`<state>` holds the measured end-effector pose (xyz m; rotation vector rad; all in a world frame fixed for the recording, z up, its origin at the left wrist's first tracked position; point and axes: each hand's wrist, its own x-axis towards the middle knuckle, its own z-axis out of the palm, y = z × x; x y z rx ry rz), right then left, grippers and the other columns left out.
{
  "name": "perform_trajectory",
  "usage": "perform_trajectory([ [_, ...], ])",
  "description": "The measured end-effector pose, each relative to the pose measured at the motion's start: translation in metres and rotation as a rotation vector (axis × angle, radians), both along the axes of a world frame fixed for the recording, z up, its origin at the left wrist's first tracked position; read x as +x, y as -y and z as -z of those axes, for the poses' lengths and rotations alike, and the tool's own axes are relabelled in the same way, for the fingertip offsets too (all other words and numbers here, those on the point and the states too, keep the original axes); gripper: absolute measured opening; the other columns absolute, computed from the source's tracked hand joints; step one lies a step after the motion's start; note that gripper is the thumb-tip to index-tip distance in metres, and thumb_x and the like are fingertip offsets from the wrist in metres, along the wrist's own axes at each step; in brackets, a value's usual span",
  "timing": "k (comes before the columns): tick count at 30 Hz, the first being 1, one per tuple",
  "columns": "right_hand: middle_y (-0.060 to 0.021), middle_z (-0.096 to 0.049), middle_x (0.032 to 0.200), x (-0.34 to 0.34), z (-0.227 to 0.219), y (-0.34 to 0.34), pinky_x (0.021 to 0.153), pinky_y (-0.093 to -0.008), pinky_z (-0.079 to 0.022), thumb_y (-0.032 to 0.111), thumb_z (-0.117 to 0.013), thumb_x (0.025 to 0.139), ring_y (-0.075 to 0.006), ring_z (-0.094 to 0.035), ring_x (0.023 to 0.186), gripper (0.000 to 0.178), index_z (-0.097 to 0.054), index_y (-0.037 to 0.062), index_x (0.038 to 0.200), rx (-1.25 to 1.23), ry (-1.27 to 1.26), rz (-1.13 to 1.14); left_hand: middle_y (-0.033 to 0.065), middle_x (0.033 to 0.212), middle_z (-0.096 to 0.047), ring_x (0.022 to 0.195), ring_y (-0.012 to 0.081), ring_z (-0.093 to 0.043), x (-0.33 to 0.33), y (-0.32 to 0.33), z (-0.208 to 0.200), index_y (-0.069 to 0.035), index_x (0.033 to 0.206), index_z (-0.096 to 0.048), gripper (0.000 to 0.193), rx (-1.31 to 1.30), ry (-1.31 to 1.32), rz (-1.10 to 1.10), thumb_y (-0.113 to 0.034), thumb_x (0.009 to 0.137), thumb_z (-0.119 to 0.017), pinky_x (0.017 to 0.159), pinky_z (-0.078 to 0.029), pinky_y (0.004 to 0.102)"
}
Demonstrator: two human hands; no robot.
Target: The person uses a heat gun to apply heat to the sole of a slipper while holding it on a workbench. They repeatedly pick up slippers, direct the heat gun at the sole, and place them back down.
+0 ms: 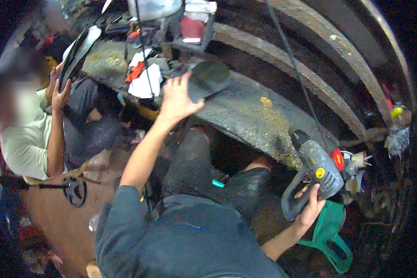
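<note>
My left hand (pixel 175 98) is over the bench, thumb and fingers around the near end of a dark, flat piece with a rounded far end (pixel 211 79), like a shoe sole. On the right, my right hand (pixel 310 206) grips the rear of a grey heat gun (pixel 320 162) with a yellow dial and a loop-shaped handle. Its black nozzle points up and left over the bench. Part of my right hand's grip is hidden behind the tool.
A long, worn bench (pixel 245 111) has yellowish residue on it. White cloths (pixel 146 83) lie near its left part. Thin cords hang down. A green plastic stool (pixel 329 227) stands at lower right. On the left, a seated person (pixel 32 125) holds a dark curved piece (pixel 76 55).
</note>
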<state>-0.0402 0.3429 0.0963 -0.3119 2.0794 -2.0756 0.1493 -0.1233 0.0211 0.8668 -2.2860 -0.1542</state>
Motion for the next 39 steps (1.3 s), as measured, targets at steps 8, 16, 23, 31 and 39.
perform_trajectory([
  [8,-0.0072,-0.062,0.082,0.012,-0.002,0.008,0.06,-0.034,-0.051,0.035,-0.072,0.104,-0.0174,-0.06,0.063,0.04,-0.053,0.0032,0.119,-0.005,-0.069,0.067,0.0181,0.171,-0.035,0.157,0.0447,-0.031,0.002,-0.02,-0.054,-0.005,0.163,-0.038,0.101,-0.028,0.372,0.066,-0.063,0.089,-0.075,0.125,-0.032,0.0568],
  [16,-0.0089,-0.062,0.084,0.012,0.001,0.015,0.062,-0.0349,-0.053,0.028,-0.07,0.105,-0.0183,-0.061,0.065,0.035,-0.054,0.0015,0.122,-0.058,-0.016,0.067,0.0161,0.104,-0.072,0.103,0.0357,-0.068,-0.062,-0.036,-0.34,-0.003,0.104,-0.072,0.013,-0.804,-0.417,0.592,-0.007,0.094,-0.066,0.095,-0.056,0.0446],
  [23,-0.0086,-0.071,0.088,0.018,0.017,0.023,0.07,-0.0352,-0.055,0.022,-0.084,0.094,-0.0173,-0.067,0.072,0.037,-0.064,-0.0025,0.113,0.026,-0.004,-0.045,0.012,0.126,-0.071,0.119,0.0283,-0.066,-0.185,0.121,-0.518,-0.007,0.124,-0.073,0.041,-0.404,0.167,-0.189,-0.036,0.096,-0.063,0.102,-0.051,0.045],
  [31,-0.0097,-0.074,0.088,0.033,0.025,0.017,0.069,-0.0359,-0.056,0.024,-0.087,0.09,-0.0183,-0.069,0.071,0.037,-0.07,-0.004,0.107,-0.02,0.118,-0.03,0.0067,0.147,-0.061,0.136,0.0243,-0.056,-0.214,0.307,-0.571,-0.016,0.138,-0.069,0.062,-0.054,0.268,-0.298,-0.055,0.09,-0.065,0.111,-0.045,0.0464],
  [39,-0.0072,-0.073,0.079,0.019,0.027,0.022,0.069,-0.0361,-0.055,0.023,-0.084,0.091,-0.0174,-0.069,0.069,0.03,-0.073,-0.002,0.103,0.036,0.119,-0.137,0.0096,0.161,-0.045,0.148,0.026,-0.038,-0.24,0.299,-0.597,-0.019,0.154,-0.05,0.084,0.068,0.536,-0.359,-0.068,0.087,-0.063,0.119,-0.036,0.0482],
])
